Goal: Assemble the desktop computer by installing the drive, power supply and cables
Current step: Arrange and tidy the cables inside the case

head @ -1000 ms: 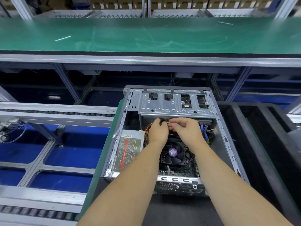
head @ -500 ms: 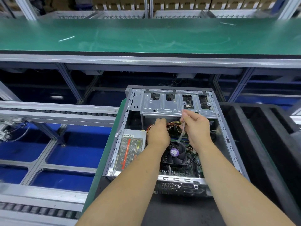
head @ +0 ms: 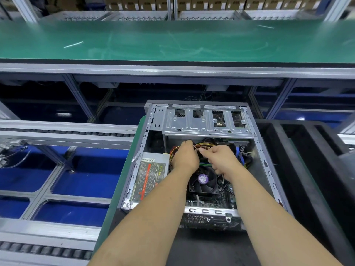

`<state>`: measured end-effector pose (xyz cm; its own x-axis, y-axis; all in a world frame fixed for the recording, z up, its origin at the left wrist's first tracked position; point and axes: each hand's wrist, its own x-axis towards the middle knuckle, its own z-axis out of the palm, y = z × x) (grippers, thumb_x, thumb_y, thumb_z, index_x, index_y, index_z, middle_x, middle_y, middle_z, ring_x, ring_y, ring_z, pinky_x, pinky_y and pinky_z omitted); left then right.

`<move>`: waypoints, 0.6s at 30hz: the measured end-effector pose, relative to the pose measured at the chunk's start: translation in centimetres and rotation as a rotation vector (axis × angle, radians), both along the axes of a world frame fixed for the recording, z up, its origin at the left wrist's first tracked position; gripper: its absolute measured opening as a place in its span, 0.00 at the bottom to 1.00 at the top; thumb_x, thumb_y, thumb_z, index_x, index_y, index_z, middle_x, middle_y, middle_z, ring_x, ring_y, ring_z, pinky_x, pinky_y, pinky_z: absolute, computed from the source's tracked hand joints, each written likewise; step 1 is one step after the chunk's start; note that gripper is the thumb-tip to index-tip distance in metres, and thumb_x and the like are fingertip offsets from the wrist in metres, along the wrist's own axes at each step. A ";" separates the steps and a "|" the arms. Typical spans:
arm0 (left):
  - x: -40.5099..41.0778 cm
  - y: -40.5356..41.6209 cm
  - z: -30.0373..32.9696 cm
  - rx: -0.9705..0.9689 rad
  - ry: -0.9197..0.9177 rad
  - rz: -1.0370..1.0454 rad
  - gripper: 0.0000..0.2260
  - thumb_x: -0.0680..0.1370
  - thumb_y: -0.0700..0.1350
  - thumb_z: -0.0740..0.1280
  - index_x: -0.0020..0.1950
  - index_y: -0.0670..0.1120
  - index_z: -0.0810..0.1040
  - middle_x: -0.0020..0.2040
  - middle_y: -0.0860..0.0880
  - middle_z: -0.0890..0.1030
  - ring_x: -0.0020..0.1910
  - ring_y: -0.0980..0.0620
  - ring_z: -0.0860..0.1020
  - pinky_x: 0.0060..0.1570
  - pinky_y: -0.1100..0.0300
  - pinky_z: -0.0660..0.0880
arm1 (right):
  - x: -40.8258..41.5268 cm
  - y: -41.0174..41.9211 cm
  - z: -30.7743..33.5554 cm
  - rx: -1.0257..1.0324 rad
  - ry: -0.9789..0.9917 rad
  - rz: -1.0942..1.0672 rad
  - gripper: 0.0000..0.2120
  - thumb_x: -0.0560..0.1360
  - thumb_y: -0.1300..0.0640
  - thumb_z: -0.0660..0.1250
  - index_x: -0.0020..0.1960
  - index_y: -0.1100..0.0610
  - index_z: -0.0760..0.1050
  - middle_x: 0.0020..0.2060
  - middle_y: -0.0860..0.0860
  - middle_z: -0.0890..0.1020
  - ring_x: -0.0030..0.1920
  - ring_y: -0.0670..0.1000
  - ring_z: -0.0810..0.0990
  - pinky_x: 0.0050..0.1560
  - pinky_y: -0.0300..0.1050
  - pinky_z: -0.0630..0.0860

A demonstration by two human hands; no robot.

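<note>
Both my hands, left (head: 185, 157) and right (head: 221, 160), pinching the wires (head: 203, 145) inside the case (head: 257, 150); power supply (head: 151, 175) label too blurry to read.

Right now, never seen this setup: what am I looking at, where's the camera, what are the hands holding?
There is one view, from a camera on a person's head looking down at their bare arms; no robot. An open computer case lies in front of them. Inside it sit the power supply on the left and a cooling fan with a purple hub. The left hand and right hand meet over the coloured cable bundle, fingers curled on the wires. Behind runs a green bench.
</note>
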<state>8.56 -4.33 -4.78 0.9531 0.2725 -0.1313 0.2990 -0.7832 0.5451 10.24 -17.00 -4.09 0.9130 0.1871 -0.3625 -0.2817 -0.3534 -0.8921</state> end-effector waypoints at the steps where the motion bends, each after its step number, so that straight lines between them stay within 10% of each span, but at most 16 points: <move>1: 0.1 0.0 0.0 -0.034 -0.017 0.022 0.08 0.81 0.39 0.61 0.60 0.43 0.72 0.63 0.43 0.73 0.57 0.40 0.76 0.53 0.46 0.75 | 0.0 -0.2 0.0 -0.028 0.025 -0.006 0.16 0.77 0.51 0.71 0.35 0.57 0.73 0.26 0.52 0.64 0.24 0.49 0.58 0.24 0.39 0.57; 11: 0.3 -0.2 -0.2 -0.270 -0.108 0.080 0.08 0.81 0.37 0.62 0.58 0.38 0.75 0.59 0.40 0.75 0.56 0.42 0.76 0.57 0.48 0.75 | 0.5 2.3 -1.1 -0.477 -0.145 -0.150 0.12 0.74 0.60 0.69 0.33 0.62 0.74 0.28 0.55 0.77 0.28 0.54 0.74 0.25 0.39 0.67; 14: 0.1 -0.1 0.1 -0.316 -0.121 0.097 0.08 0.78 0.35 0.62 0.57 0.38 0.77 0.57 0.41 0.78 0.54 0.43 0.76 0.55 0.52 0.74 | 1.2 4.0 -1.2 -0.226 -0.001 -0.245 0.05 0.74 0.64 0.68 0.43 0.66 0.78 0.39 0.62 0.83 0.36 0.60 0.82 0.35 0.53 0.82; 18: -0.3 -0.1 0.3 -0.364 -0.123 0.110 0.07 0.75 0.37 0.64 0.50 0.40 0.79 0.50 0.43 0.81 0.48 0.44 0.78 0.43 0.55 0.72 | 1.8 5.2 -1.2 0.299 0.249 -0.404 0.09 0.74 0.74 0.58 0.44 0.65 0.75 0.48 0.65 0.81 0.49 0.63 0.82 0.55 0.65 0.79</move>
